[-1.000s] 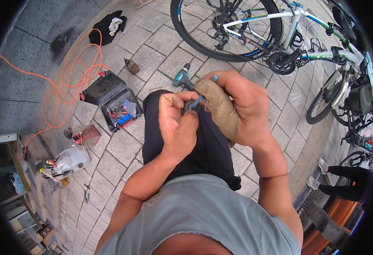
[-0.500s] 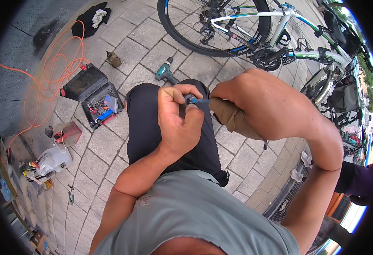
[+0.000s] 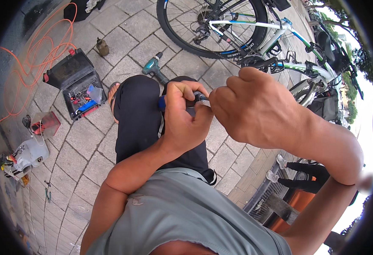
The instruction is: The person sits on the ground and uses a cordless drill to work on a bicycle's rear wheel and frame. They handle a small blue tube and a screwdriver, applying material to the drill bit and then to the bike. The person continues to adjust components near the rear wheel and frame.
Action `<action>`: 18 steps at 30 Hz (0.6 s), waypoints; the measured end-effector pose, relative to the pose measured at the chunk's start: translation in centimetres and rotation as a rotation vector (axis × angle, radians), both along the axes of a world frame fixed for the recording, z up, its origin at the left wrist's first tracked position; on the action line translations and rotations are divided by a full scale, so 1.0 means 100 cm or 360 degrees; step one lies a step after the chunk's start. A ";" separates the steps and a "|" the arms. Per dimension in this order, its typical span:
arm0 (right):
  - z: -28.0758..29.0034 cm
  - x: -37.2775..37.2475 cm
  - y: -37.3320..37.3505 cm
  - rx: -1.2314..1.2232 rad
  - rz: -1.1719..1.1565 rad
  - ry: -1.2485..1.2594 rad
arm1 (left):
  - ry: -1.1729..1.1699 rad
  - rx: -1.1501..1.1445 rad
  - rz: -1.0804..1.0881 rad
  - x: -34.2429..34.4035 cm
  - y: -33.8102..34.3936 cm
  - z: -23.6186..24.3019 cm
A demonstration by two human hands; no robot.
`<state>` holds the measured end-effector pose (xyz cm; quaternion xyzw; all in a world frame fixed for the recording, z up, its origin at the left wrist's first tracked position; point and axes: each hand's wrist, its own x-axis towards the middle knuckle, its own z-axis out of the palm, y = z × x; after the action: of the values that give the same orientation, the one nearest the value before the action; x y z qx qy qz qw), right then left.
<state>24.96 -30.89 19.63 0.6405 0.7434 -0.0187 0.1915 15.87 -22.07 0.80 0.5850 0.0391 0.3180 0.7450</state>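
Note:
In front of my knees, my left hand [image 3: 186, 112] is closed around a small dark cylindrical part [image 3: 200, 97] with a pale ring at its end. A blue piece [image 3: 162, 103] sticks out on the left side of that hand; I cannot tell whether it belongs to the same part. My right hand [image 3: 252, 108] is a fist, its thumb side up against the end of the part. What the right fingers pinch is hidden behind the knuckles. A teal cordless drill [image 3: 151, 66] lies on the paving just beyond my knees.
An open black toolbox [image 3: 78, 91] with loose bits sits left, near an orange hose [image 3: 46, 38] and a brown bottle [image 3: 102, 46]. Farther left stand a red container [image 3: 50, 123] and white jug [image 3: 37, 153]. A white bicycle [image 3: 254, 23] lies ahead; a person's legs [image 3: 303, 176] show right.
My right hand has turned over, back of the hand up, and come closer to the left. The blue twisted length between the hands and the brown item under my right hand no longer show.

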 end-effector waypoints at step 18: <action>0.013 -0.001 0.025 -0.0264 0.0072 -0.0051 | -0.0088 0.0142 0.0163 0.005 0.002 -0.014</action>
<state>24.86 -28.41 20.92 0.6058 0.7505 -0.0656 0.2560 16.41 -21.87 -0.64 0.6057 0.0341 0.3733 0.7018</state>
